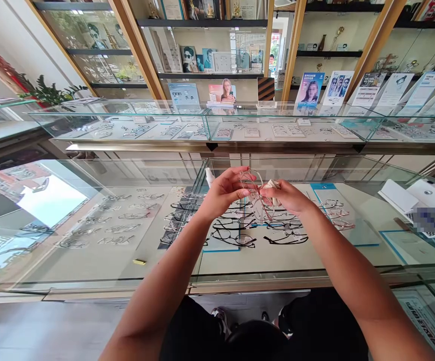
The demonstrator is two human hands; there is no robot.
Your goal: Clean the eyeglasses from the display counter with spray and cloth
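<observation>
A pair of thin-framed eyeglasses (258,205) is held up over the glass display counter. My left hand (228,189) pinches the frame between thumb and fingers at its left side. Bunched in my right hand (285,194) is a pale cleaning cloth (273,189), pressed against the glasses. The fingers partly hide both the cloth and the frame. Behind my left hand stands a white bottle (209,176). Beneath the hands, rows of dark-rimmed eyeglasses (232,236) lie under the counter's glass.
More eyeglasses (122,228) lie inside the left part of the glass counter (198,281). A small yellow object (139,261) is near its front. To the right sits a white open case or stand (420,193). A second glass showcase (240,114) and shelves (202,23) stand behind.
</observation>
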